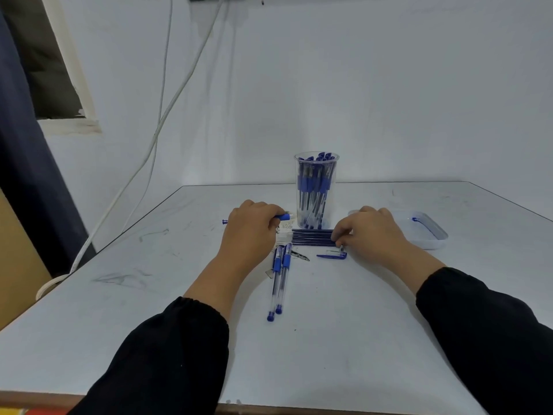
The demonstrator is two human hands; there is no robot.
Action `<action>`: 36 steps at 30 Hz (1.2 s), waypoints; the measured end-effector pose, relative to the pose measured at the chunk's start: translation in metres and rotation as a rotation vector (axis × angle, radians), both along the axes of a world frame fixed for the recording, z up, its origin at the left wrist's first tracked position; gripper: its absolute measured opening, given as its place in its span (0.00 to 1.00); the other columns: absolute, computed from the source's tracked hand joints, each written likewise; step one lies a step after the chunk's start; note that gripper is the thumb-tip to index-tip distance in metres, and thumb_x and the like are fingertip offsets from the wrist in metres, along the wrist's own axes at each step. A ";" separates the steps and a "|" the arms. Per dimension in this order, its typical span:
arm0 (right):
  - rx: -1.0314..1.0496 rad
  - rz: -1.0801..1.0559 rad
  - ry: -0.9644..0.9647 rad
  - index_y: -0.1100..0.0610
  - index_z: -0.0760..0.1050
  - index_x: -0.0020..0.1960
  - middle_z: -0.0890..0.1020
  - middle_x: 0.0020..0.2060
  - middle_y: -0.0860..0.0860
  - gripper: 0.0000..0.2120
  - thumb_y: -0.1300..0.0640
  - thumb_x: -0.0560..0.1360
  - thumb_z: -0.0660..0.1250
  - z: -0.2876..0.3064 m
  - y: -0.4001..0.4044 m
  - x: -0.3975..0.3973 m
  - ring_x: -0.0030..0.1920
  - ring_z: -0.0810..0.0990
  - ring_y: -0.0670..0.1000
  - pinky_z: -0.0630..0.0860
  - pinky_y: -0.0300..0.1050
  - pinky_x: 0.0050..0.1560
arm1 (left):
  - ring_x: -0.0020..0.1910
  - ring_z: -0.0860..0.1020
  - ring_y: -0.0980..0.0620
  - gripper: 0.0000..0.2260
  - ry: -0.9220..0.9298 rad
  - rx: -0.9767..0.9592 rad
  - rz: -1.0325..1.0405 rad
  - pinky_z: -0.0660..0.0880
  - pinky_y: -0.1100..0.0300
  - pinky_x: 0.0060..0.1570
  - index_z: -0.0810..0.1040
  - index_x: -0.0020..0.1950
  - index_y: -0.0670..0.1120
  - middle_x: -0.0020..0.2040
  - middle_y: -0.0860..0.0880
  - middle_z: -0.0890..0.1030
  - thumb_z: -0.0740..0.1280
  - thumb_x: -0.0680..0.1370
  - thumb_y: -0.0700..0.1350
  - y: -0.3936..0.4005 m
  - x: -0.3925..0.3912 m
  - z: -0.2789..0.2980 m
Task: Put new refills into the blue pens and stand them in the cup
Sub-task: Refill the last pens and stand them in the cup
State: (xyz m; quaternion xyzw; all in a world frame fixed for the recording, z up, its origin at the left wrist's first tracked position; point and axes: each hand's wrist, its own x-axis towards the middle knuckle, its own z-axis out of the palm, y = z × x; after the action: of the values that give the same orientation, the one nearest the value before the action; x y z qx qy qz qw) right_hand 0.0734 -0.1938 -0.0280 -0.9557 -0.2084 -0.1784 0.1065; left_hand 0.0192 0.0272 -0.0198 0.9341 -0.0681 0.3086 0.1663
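Pens done: a clear plastic cup [316, 175] at the back of the table stands packed with capped blue pens [314, 190], so most of the batch looks finished.
Pens left: two clear-barrelled blue pens with blue rubber sleeves [279, 280] lie side by side on the white table [149, 310], just below the left hand; by their place outside the cup they probably await refilling.
Pen in hand: the left hand [250, 232] curls its grip round another blue pen [282, 217], whose ends stick out either side of the fist.
Refills: a row of dark slim refills [311, 236] lies flat in front of the cup, between the hands.
Right hand: the right hand [369, 232] has its fingertips bent onto the right end of the refill row; whether it pinches one cannot be told.
Loose parts: a blue pen cap [332, 256] lies near the right hand.
Tray: a shallow clear plastic tray [431, 235] sits at the right.
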 end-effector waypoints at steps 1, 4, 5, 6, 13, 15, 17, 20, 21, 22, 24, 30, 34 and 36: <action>-0.012 -0.001 -0.005 0.40 0.81 0.45 0.80 0.45 0.43 0.06 0.52 0.75 0.67 0.000 0.000 0.000 0.54 0.69 0.47 0.56 0.44 0.50 | 0.53 0.72 0.52 0.12 -0.001 -0.002 -0.001 0.62 0.60 0.53 0.78 0.61 0.50 0.54 0.52 0.81 0.59 0.81 0.43 0.000 0.000 0.000; -0.031 0.005 -0.015 0.41 0.81 0.47 0.81 0.45 0.42 0.07 0.52 0.75 0.66 0.000 0.000 -0.001 0.55 0.70 0.47 0.59 0.46 0.55 | 0.52 0.72 0.51 0.12 -0.006 -0.006 -0.009 0.63 0.59 0.53 0.78 0.60 0.50 0.53 0.52 0.81 0.60 0.80 0.43 0.001 0.000 0.000; -0.030 0.007 -0.017 0.41 0.81 0.47 0.81 0.45 0.42 0.07 0.53 0.75 0.66 0.000 0.000 -0.001 0.55 0.70 0.47 0.59 0.46 0.56 | 0.52 0.72 0.51 0.12 -0.005 -0.003 -0.010 0.63 0.59 0.53 0.78 0.60 0.50 0.53 0.52 0.81 0.60 0.80 0.43 0.001 0.000 0.000; -0.027 0.008 -0.019 0.41 0.81 0.46 0.81 0.45 0.42 0.07 0.53 0.75 0.66 -0.001 0.000 -0.001 0.55 0.70 0.47 0.59 0.46 0.56 | 0.52 0.72 0.51 0.12 -0.003 0.002 -0.010 0.63 0.58 0.53 0.78 0.60 0.50 0.53 0.52 0.81 0.60 0.80 0.43 0.001 0.000 0.000; 0.018 0.019 -0.008 0.42 0.81 0.47 0.81 0.45 0.43 0.07 0.52 0.75 0.67 -0.004 -0.001 0.001 0.56 0.71 0.46 0.59 0.45 0.56 | 0.52 0.72 0.52 0.12 -0.011 0.000 -0.018 0.62 0.59 0.52 0.79 0.60 0.50 0.52 0.52 0.81 0.60 0.80 0.43 0.001 0.001 -0.002; 0.020 0.018 -0.002 0.42 0.81 0.48 0.81 0.47 0.43 0.07 0.52 0.75 0.67 -0.004 0.000 0.001 0.57 0.70 0.46 0.59 0.45 0.57 | 0.52 0.72 0.52 0.12 -0.013 0.003 -0.018 0.62 0.60 0.52 0.79 0.60 0.50 0.52 0.53 0.81 0.60 0.80 0.43 0.001 0.001 -0.002; 0.019 0.015 0.005 0.42 0.81 0.48 0.82 0.47 0.43 0.06 0.52 0.75 0.67 -0.004 -0.001 0.001 0.58 0.70 0.46 0.59 0.46 0.59 | 0.52 0.72 0.52 0.12 -0.017 0.002 -0.020 0.62 0.60 0.51 0.79 0.60 0.50 0.52 0.53 0.81 0.60 0.80 0.43 0.001 0.001 -0.002; 0.032 0.017 0.009 0.42 0.81 0.47 0.81 0.46 0.42 0.06 0.51 0.75 0.67 -0.003 -0.001 0.000 0.57 0.70 0.46 0.59 0.45 0.57 | 0.52 0.72 0.52 0.12 -0.013 0.005 -0.017 0.63 0.59 0.52 0.78 0.60 0.50 0.52 0.53 0.81 0.60 0.80 0.43 0.001 0.001 -0.002; 0.038 0.019 0.008 0.42 0.81 0.47 0.81 0.45 0.42 0.05 0.51 0.74 0.68 -0.002 -0.002 -0.001 0.56 0.70 0.46 0.58 0.44 0.55 | 0.52 0.72 0.52 0.12 -0.009 0.005 -0.016 0.63 0.59 0.52 0.78 0.60 0.50 0.53 0.52 0.81 0.60 0.80 0.43 0.000 0.001 -0.002; 0.040 0.018 0.006 0.41 0.80 0.46 0.80 0.44 0.42 0.05 0.51 0.74 0.68 -0.002 -0.002 -0.001 0.55 0.70 0.46 0.58 0.44 0.54 | 0.53 0.72 0.52 0.12 -0.007 0.006 -0.014 0.64 0.59 0.53 0.78 0.61 0.50 0.53 0.52 0.81 0.60 0.80 0.43 0.000 0.001 -0.002; 0.035 0.015 0.005 0.41 0.80 0.46 0.80 0.44 0.43 0.05 0.50 0.74 0.68 -0.001 -0.003 -0.001 0.54 0.70 0.46 0.58 0.44 0.53 | 0.53 0.72 0.52 0.12 -0.009 0.008 -0.014 0.64 0.59 0.53 0.78 0.61 0.50 0.53 0.52 0.81 0.60 0.80 0.43 0.000 0.001 -0.002; 0.046 0.017 0.011 0.41 0.80 0.46 0.79 0.44 0.42 0.05 0.50 0.75 0.67 -0.001 -0.006 -0.001 0.50 0.67 0.44 0.58 0.45 0.54 | 0.52 0.72 0.51 0.12 -0.009 0.008 -0.021 0.65 0.58 0.53 0.78 0.60 0.50 0.52 0.52 0.81 0.60 0.80 0.43 0.001 0.001 -0.002; 0.062 0.030 0.053 0.41 0.80 0.46 0.78 0.43 0.39 0.04 0.50 0.75 0.68 0.005 -0.010 -0.001 0.49 0.67 0.43 0.60 0.46 0.57 | 0.52 0.72 0.51 0.12 -0.008 -0.002 -0.033 0.65 0.57 0.53 0.79 0.60 0.50 0.52 0.52 0.81 0.60 0.80 0.43 0.000 0.000 -0.002; 0.106 0.020 0.073 0.41 0.80 0.44 0.78 0.41 0.39 0.05 0.51 0.75 0.69 0.012 -0.015 -0.001 0.47 0.69 0.43 0.63 0.46 0.54 | 0.52 0.72 0.51 0.12 -0.005 -0.007 -0.039 0.65 0.57 0.53 0.79 0.60 0.49 0.52 0.52 0.81 0.60 0.80 0.43 -0.001 -0.001 -0.002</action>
State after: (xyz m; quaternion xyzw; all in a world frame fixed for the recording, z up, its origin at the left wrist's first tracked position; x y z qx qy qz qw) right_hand 0.0720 -0.2083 -0.0156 -0.9524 -0.2042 -0.1534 0.1663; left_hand 0.0184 0.0265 -0.0216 0.9312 -0.0857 0.3080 0.1752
